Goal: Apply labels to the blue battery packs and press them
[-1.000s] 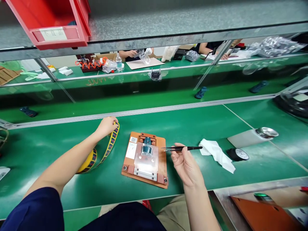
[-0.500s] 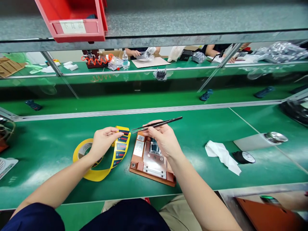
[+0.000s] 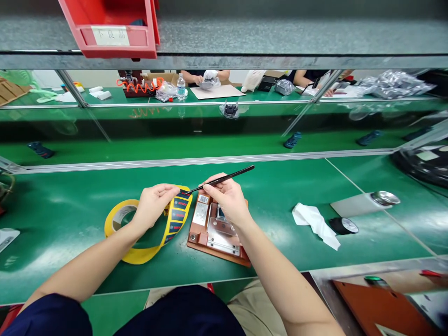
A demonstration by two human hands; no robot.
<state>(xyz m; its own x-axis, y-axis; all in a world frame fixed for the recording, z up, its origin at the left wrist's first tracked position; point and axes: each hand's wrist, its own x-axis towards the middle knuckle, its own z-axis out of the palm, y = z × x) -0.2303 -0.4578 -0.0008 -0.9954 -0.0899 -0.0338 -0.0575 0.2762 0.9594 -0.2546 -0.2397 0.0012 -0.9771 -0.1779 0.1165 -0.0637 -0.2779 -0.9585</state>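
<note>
My left hand (image 3: 156, 203) pinches the free end of a yellow label strip (image 3: 178, 215) bearing dark blue stickers with red lettering. The strip loops up from its roll (image 3: 114, 218), which lies on the green bench at the left. Black tweezers (image 3: 227, 177) are held in my right hand (image 3: 226, 198), their tips touching or just over the top sticker close to my left fingertips. Beneath my right hand sits a brown fixture (image 3: 202, 239) with a clear plate and a dark part on it, partly covered by the hand.
To the right lie a crumpled white tissue (image 3: 315, 221), a black round cap (image 3: 345, 226) and a white bottle (image 3: 357, 205) on its side. A red bin (image 3: 115, 39) overhangs from the shelf. Beyond the rail, co-workers' hands (image 3: 206, 79) handle wrapped parts at another bench.
My right hand and the tweezers have moved left, bringing the tips onto or just above the top sticker. My left hand keeps its pinch on the strip. The view has shifted slightly.
</note>
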